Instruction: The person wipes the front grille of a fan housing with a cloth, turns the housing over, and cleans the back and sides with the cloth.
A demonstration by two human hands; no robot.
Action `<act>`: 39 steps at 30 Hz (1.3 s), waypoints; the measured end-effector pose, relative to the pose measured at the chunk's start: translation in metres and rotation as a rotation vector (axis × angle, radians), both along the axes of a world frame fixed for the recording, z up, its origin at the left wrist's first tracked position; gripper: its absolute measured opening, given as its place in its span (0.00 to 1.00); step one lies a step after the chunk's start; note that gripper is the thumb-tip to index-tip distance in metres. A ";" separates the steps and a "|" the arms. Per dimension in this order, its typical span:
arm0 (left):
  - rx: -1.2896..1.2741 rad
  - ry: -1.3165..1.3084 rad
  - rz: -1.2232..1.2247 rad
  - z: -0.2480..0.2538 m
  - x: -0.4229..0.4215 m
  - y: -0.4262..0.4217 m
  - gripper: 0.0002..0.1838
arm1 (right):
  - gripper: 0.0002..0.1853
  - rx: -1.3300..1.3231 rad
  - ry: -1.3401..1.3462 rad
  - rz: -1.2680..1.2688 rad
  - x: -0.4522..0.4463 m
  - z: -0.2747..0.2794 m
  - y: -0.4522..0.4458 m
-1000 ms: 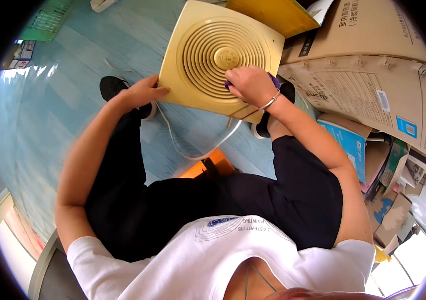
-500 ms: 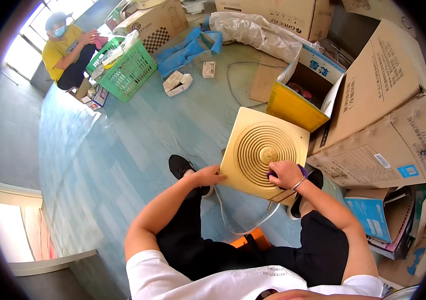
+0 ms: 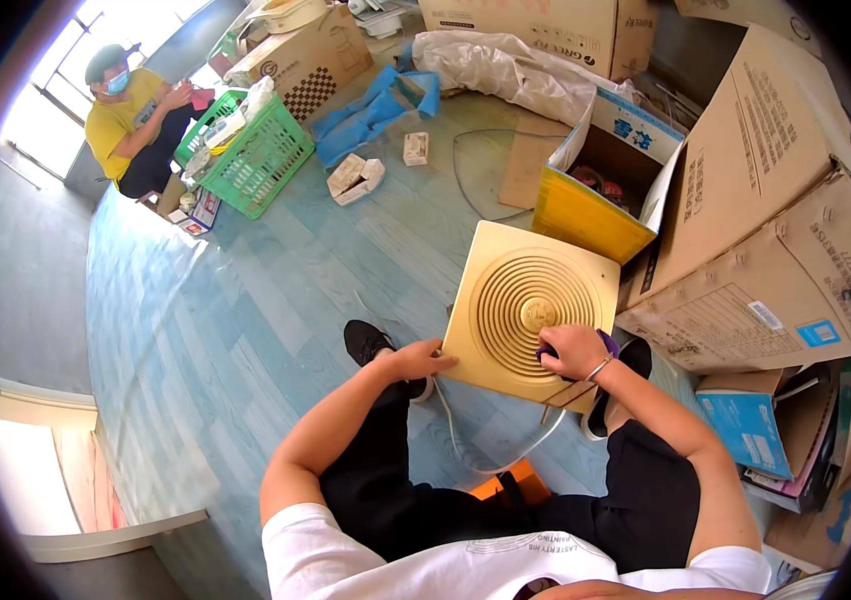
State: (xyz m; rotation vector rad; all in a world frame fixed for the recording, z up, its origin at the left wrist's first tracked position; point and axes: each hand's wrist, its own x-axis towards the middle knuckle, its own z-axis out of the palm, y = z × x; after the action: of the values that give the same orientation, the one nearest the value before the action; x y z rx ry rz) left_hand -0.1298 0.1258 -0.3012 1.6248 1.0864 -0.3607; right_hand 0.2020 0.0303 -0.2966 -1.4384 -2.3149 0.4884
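A gold, square exhaust fan (image 3: pixel 506 275) with concentric ring grooves is tilted up in front of me between my shoes. My left hand (image 3: pixel 424 360) grips its lower left edge, thumb on the front face; the fingers behind are hidden. With my right hand (image 3: pixel 576 350) closed around a purple cloth (image 3: pixel 608 343), I press on the ringed face, right of and below the centre. A white cord (image 3: pixel 466 455) loops below the fan toward an orange object (image 3: pixel 514 484) with a black strap on the floor.
An open yellow-and-white box (image 3: pixel 596 215) stands just behind the fan, beside a large cardboard carton (image 3: pixel 746 200). Blue box pieces (image 3: pixel 746 430) lie at right. Far left, a person (image 3: pixel 131 125) in yellow crouches by a green basket (image 3: pixel 261 160). Small white boxes (image 3: pixel 356 180) lie on the floor.
The camera view has shifted slightly, moving the surroundings in the picture. Both hands keep nearly the same places on the fan, the cloth still under my right hand.
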 end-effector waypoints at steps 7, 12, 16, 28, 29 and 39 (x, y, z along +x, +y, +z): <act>-0.020 0.076 -0.006 0.020 0.005 -0.001 0.37 | 0.10 -0.028 -0.034 -0.006 0.000 0.002 0.000; 0.015 0.055 -0.048 0.002 -0.004 0.003 0.34 | 0.11 0.123 -0.032 0.171 -0.017 0.005 -0.010; 0.026 0.095 -0.019 0.013 0.001 0.000 0.32 | 0.14 0.270 0.161 0.269 -0.047 0.022 -0.012; 0.002 0.025 0.016 0.010 0.001 -0.002 0.31 | 0.33 0.288 -0.003 0.279 -0.001 -0.015 -0.017; -0.004 0.026 0.026 0.007 0.001 -0.002 0.30 | 0.34 0.248 -0.039 0.245 0.011 -0.022 -0.013; 0.249 -0.068 0.007 0.026 0.011 -0.011 0.32 | 0.27 0.202 0.015 -0.692 0.046 -0.023 -0.008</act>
State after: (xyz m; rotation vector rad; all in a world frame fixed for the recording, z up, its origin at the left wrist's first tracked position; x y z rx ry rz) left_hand -0.1188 0.1149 -0.2748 1.8384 1.1191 -0.1687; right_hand 0.2484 0.0219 -0.3198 -1.9652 -1.6330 0.0590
